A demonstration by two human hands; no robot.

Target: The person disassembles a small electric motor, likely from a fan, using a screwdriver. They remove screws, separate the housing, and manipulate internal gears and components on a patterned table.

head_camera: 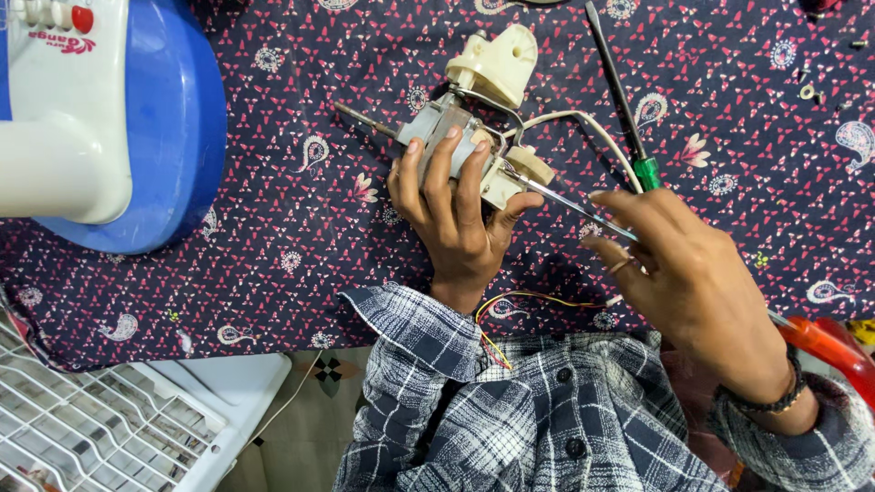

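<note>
The small grey metal fan motor with a cream plastic gearbox lies at upper centre of the frame on the dark patterned cloth. The left hand grips it, fingers curled over its body. The right hand closes round a thin steel screwdriver, its tip at the motor's cream fitting: seemingly a screw being worked, calling for steady pressure.

Looks like a home repair spot, not a proper workshop: work surface covered with a dark paisley-print cloth, fan base in blue and white at one side, white wire fan guard on the floor (patterned tile visible), loose screwdriver lying about
</note>
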